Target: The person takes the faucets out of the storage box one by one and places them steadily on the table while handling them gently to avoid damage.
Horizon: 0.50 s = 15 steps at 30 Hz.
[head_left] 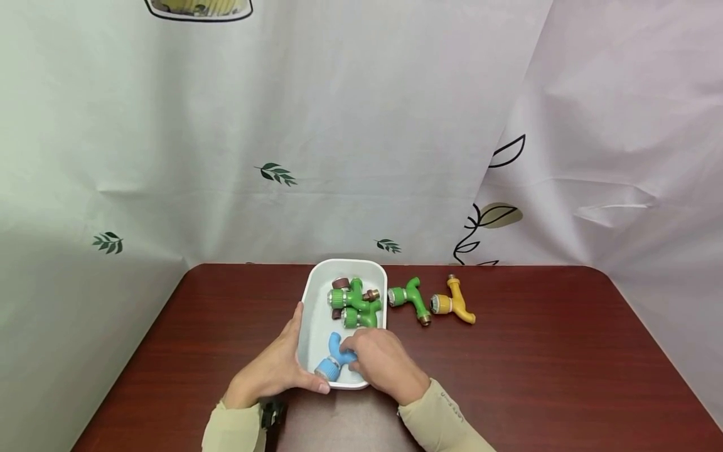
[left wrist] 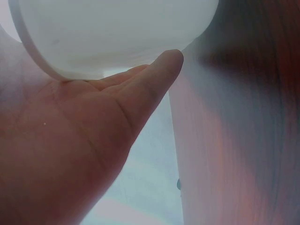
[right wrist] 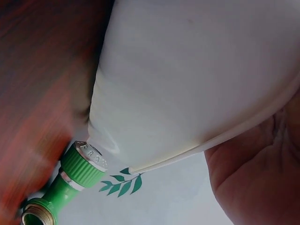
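Note:
A white tray stands on the table, and my left hand braces its near left corner with straight fingers along the side and the thumb at the near rim. In the left wrist view the palm and fingers touch the tray's outer wall. Inside the near end lies a light blue tap; my right hand pinches its far side, hiding that end. Farther back in the tray are two green taps, with a dark red piece partly covered beneath them.
Right of the tray a green tap lies on the dark red wooden table, with a yellow tap beyond it. A white patterned sheet hangs behind the table's far edge. The tray wall fills much of the right wrist view.

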Tool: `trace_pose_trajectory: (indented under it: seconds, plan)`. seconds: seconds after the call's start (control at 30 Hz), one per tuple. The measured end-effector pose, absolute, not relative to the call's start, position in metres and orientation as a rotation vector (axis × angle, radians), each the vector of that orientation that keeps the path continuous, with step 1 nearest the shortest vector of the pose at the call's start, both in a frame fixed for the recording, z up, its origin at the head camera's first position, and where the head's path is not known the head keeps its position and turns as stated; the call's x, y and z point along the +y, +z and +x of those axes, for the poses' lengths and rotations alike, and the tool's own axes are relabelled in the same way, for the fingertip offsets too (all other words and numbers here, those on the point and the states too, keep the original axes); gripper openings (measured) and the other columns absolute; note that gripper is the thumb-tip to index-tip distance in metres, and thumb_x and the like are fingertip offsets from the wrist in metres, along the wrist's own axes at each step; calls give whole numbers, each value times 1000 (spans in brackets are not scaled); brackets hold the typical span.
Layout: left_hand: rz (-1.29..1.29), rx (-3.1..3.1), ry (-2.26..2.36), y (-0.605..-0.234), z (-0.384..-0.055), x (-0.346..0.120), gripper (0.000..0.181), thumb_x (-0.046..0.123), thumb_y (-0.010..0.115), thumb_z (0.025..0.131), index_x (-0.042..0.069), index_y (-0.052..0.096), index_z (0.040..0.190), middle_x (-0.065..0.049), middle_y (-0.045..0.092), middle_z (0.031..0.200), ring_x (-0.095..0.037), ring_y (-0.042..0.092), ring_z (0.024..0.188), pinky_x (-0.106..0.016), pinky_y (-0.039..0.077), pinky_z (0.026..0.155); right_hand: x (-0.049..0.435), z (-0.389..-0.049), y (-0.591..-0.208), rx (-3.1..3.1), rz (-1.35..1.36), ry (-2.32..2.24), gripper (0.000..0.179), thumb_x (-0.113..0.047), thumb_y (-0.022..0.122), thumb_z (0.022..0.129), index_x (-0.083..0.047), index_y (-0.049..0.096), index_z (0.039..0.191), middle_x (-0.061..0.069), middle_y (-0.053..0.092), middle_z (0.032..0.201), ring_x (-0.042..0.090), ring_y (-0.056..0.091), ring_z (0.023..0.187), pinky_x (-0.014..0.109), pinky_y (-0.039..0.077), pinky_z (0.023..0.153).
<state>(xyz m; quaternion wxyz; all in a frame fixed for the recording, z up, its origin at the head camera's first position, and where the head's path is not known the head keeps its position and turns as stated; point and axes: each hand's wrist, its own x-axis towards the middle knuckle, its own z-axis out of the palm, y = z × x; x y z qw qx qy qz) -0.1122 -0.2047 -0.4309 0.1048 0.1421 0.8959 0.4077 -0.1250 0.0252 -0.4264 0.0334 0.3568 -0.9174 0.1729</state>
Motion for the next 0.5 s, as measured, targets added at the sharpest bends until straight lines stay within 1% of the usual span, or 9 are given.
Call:
trace_pose_trajectory:
  seconds: [0.27, 0.37, 0.5]
  plan:
    - [416, 2635, 1212, -432, -112, -205, 156, 48, 97, 55, -4, -8, 157, -30, 6, 163, -44, 17, 148, -60, 22, 114, 22, -125, -424, -2868, 1102, 459, 23, -13, 84, 76, -22, 79, 96, -11, 70, 83, 7, 62, 74, 27, 48, 62]
    - [417, 2636, 1208, -432, -112, -205, 155, 48, 97, 56, -3, -8, 158, -30, 7, 163, -44, 17, 148, -61, 23, 114, 21, -125, -424, -2872, 1099, 415, 25, -15, 85, 75, -24, 78, 98, -11, 70, 81, 8, 61, 70, 28, 48, 60]
    - [402, 2638, 1195, -431, -112, -205, 155, 48, 97, 56, -3, -9, 158, -31, 7, 163, -44, 17, 148, -61, 23, 114, 19, -125, -423, -2879, 1089, 385, 31, -14, 86, 74, -22, 76, 102, -8, 70, 80, 10, 61, 67, 30, 48, 58]
